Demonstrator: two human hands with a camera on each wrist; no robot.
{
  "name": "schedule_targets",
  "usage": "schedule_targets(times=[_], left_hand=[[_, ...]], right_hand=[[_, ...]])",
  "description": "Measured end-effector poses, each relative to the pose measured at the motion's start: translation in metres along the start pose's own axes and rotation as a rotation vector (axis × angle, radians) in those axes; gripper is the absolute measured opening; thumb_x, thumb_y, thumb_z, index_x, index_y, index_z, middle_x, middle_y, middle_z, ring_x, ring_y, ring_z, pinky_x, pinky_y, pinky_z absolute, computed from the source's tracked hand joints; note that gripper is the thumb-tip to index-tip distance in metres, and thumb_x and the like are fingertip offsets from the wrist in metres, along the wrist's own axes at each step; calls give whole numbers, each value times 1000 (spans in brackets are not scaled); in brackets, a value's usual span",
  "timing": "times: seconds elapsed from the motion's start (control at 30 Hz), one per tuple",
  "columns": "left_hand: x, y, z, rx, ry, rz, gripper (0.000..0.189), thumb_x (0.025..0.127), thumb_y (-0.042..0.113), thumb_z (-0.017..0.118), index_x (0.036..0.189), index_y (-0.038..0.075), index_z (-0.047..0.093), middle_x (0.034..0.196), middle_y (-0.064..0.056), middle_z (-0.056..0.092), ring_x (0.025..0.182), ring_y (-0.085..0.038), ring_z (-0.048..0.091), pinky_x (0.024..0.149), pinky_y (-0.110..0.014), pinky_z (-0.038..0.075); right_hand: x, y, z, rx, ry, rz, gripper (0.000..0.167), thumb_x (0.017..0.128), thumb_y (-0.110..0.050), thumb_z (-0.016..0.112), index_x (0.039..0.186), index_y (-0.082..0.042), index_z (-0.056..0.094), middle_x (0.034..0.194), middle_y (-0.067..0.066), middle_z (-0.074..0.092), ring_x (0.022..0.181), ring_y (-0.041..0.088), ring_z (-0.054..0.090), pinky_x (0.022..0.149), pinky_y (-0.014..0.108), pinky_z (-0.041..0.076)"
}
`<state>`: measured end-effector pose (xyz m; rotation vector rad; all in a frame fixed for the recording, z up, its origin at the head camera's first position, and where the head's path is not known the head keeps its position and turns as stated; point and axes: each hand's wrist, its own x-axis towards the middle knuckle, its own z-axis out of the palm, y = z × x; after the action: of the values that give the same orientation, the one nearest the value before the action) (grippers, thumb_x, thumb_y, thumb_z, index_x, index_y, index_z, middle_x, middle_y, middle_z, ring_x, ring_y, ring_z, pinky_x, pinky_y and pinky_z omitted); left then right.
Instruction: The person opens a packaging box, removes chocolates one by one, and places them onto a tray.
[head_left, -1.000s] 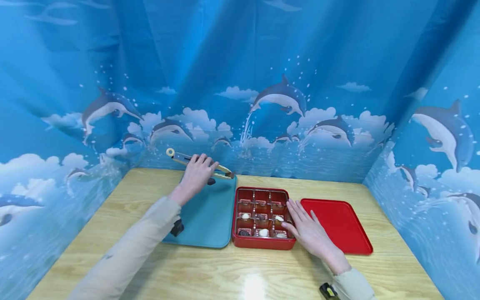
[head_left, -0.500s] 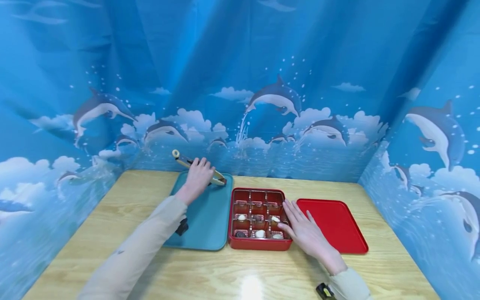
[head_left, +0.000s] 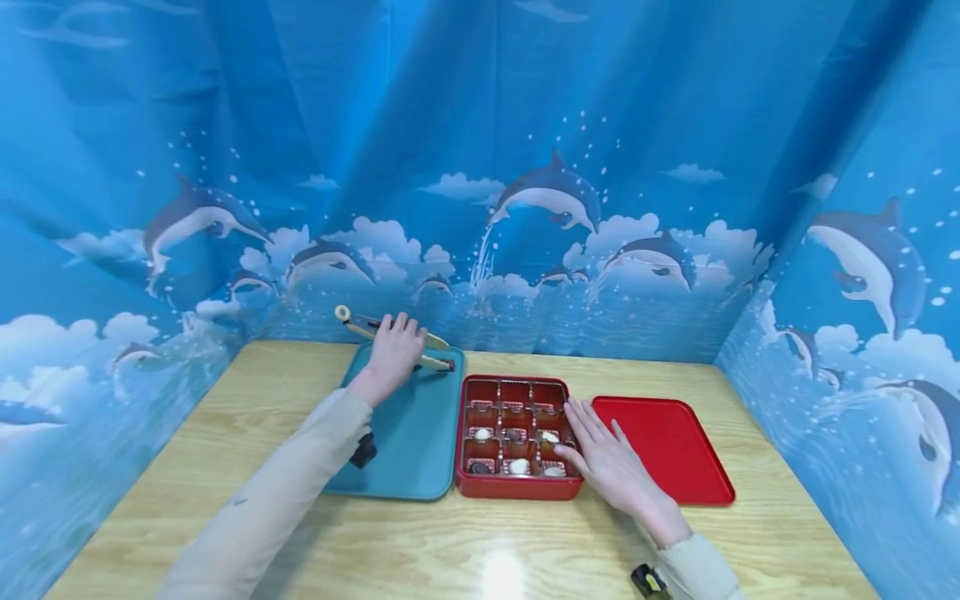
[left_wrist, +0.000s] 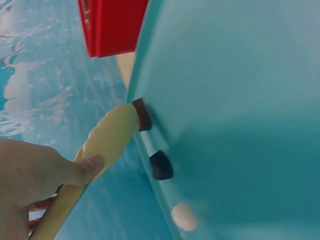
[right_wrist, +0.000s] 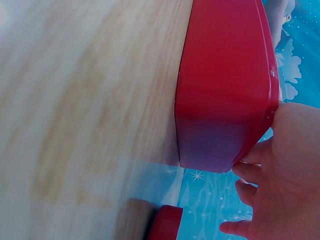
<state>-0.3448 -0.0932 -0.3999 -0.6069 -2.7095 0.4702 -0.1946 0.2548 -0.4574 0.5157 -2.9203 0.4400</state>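
My left hand (head_left: 395,354) grips cream-coloured tongs (left_wrist: 112,132) over the far edge of the teal tray (head_left: 412,442). The tongs' two arms stand apart in the head view. One scalloped tip touches or nearly touches a brown chocolate (left_wrist: 141,114) near the tray's rim. A dark chocolate (left_wrist: 161,165) and a white chocolate (left_wrist: 184,217) lie along the same edge. My right hand (head_left: 611,458) rests with straight fingers against the right side of the red box (head_left: 517,487). Inside the box is a clear divider with square compartments; white and dark chocolates sit in the middle and near rows.
A red lid (head_left: 667,450) lies flat right of the box, partly behind my right hand. The wooden table (head_left: 420,542) is bounded at the back and sides by a blue dolphin-print curtain (head_left: 480,167). Tray and box stand side by side.
The tongs have come down onto the tray's far edge. Their arms drew closer together half a second ago and are spread again now. My right hand stays on the box.
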Motion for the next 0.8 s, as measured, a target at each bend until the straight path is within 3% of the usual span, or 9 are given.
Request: schedule_targets(times=[0.2, 0.37, 0.57, 0.8], left_hand=[[-13, -13, -11, -74, 149, -24, 34, 103, 9, 59, 136, 8, 62, 119, -15, 64, 113, -35, 54, 93, -47, 43], [-27, -18, -17, -124, 252, 3, 44, 94, 21, 74, 135, 7, 63, 119, -16, 66, 111, -35, 56, 91, -48, 46], [-42, -17, -23, -160, 291, 51, 52, 89, 26, 81, 135, 9, 63, 118, -13, 66, 109, -33, 57, 88, -47, 47], [-53, -12, -32, -176, 320, 180, 56, 87, 28, 81, 137, 13, 63, 121, -10, 66, 110, -30, 57, 92, -46, 48]], right_hand=[[0, 0, 0, -2, -2, 5, 76, 103, -51, 51, 158, -2, 32, 164, 17, 28, 151, 40, 24, 116, 68, 22], [1, 0, -1, -8, -37, 18, 77, 104, -53, 47, 159, -3, 27, 166, 15, 24, 153, 38, 19, 118, 67, 19], [1, 0, -2, -5, -25, 21, 77, 104, -52, 49, 159, -3, 28, 166, 16, 26, 153, 39, 20, 117, 67, 20], [1, -1, 0, -12, -13, 8, 76, 103, -49, 53, 158, -2, 30, 165, 16, 28, 152, 40, 23, 116, 68, 21]])
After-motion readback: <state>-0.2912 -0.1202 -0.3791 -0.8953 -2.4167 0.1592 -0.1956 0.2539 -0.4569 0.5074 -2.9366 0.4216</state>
